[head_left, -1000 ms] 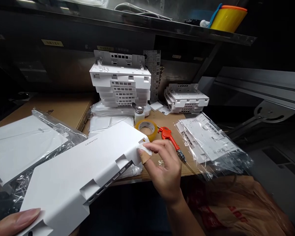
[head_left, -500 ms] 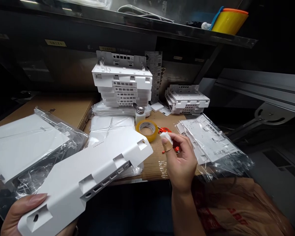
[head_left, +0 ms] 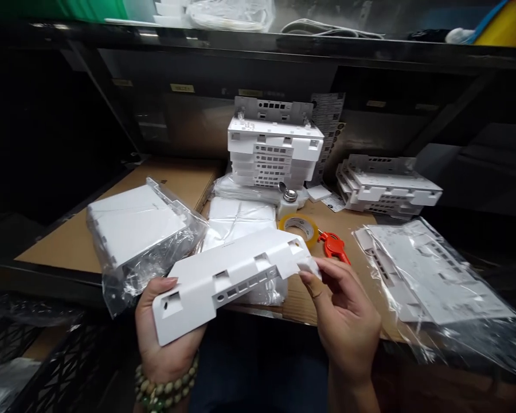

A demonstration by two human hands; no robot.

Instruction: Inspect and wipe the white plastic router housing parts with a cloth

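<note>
Bagged white casings [head_left: 133, 229] on cardboard-covered desk [head_left: 73, 246], left hand [head_left: 165, 338] with fingers wrapped under white plastic housing [head_left: 232, 272] held above desk edge, right hand [head_left: 348, 321] fingers pinching its right corner, orange-handled tool [head_left: 333, 246] just behind.

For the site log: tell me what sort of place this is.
Probably an assembly or packing bench in an electronics factory: stacks of identical white plastic housings, more housings in clear bags, tape roll, and the left hand holding one housing.
</note>
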